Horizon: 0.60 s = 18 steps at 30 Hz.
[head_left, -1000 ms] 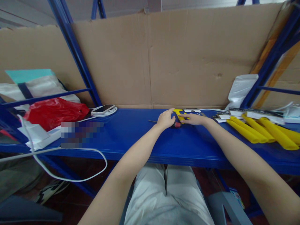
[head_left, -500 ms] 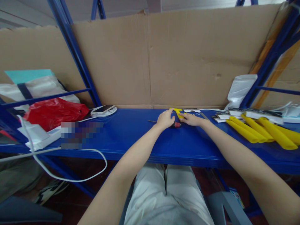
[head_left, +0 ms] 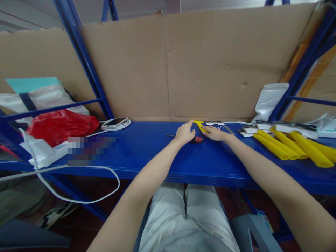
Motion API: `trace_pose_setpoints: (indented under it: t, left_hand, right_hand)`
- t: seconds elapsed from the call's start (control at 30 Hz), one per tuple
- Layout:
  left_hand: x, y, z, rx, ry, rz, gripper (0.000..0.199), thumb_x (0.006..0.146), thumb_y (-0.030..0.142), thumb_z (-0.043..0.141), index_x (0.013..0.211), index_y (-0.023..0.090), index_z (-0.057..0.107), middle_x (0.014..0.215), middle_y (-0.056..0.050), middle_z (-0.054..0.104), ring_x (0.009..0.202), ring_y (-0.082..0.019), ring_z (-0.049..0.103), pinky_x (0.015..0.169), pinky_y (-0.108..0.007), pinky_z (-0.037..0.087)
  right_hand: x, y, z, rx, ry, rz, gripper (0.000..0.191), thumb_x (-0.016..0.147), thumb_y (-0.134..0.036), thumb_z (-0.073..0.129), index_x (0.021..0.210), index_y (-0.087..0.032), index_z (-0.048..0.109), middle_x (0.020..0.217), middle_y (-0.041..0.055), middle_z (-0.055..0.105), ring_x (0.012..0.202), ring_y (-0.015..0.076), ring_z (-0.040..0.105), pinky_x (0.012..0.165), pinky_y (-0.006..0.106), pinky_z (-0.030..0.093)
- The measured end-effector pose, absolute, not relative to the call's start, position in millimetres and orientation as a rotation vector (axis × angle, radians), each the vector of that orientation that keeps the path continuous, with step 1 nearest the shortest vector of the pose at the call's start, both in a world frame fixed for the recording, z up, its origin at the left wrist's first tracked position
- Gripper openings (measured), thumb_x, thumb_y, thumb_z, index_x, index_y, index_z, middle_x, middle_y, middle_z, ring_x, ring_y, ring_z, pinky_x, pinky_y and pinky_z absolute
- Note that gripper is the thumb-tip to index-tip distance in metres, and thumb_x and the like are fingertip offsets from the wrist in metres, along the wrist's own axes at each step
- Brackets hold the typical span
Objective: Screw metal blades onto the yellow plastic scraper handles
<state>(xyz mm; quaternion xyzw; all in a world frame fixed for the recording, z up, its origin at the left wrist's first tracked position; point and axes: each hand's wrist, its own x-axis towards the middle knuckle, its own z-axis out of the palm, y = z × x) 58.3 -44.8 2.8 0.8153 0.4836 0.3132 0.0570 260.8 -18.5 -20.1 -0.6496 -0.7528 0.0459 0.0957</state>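
Both hands — left [head_left: 185, 132], right [head_left: 214, 133] — touch the yellow tool [head_left: 200, 125]; whether their fingers grip it, one cannot tell.

Widest open lane was the blue tabletop [head_left: 141, 150], from the phone [head_left: 115, 121] at far left across to my left hand [head_left: 185, 133]. Caveat: a thin-shafted tool [head_left: 198, 139] lay by that hand, shaft poking left into the lane. Near strip was open below both hands, running right until the yellow tubes [head_left: 273, 146] blocked it. Between my right hand [head_left: 213, 133] and the tubes: small gap, flat metal strip [head_left: 229, 130] at its far side. Far side was walled off by cardboard [head_left: 210, 70]. Left end was jammed by the red bag [head_left: 63, 126]; white cable [head_left: 120, 182] looped past the near edge there.
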Motion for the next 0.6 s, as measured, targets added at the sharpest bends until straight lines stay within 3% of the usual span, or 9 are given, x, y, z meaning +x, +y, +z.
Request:
trace_pose_setpoints:
  t: [0.17,0.3,0.5,0.6]
  left_hand:
    - [58,-45,3,2.474,1.473,0.944,0.051,0.089,0.018,0.054,0.140,0.017,0.055,0.129,-0.011,0.069,0.113,-0.022,0.067,0.101,-0.035,0.052]
    - [58,-46,4,2.473,1.477,0.937,0.050,0.089,0.018,0.054,0.140,0.016,0.056,0.130,-0.011,0.069,0.113,-0.023,0.067,0.101,-0.035,0.052]
    - [57,-46,4,2.475,1.476,0.928,0.051,0.090,0.017,0.054,0.141,0.016,0.054,0.130,-0.010,0.069,0.114,-0.022,0.067,0.103,-0.035,0.051]
    - [57,-46,4,2.481,1.462,0.926,0.051,0.090,0.017,0.054,0.141,0.014,0.054,0.131,-0.012,0.068,0.114,-0.023,0.067,0.102,-0.035,0.051]
  right_hand:
    - [261,-19,-20,-1.911,-2.190,0.216,0.062,0.098,-0.047,0.037,0.156,-0.026,0.038,0.159,0.0105,0.040,0.149,0.0365,0.030,0.120,0.063,0.020]
    - [258,-21,-19,-1.906,-2.203,0.209,0.062,0.097,-0.045,0.041,0.156,-0.028,0.036,0.157,0.0100,0.043,0.148,0.0366,0.034,0.119,0.063,0.025]
    - [248,-27,-14,-2.013,-2.155,0.228,0.061,0.098,-0.037,0.039,0.157,-0.022,0.035,0.160,0.0153,0.038,0.150,0.0389,0.027,0.120,0.066,0.015]
    - [247,-29,-13,-1.996,-2.142,0.241,0.059,0.098,-0.038,0.040,0.156,-0.026,0.036,0.159,0.0128,0.039,0.151,0.0371,0.025,0.120,0.066,0.014]
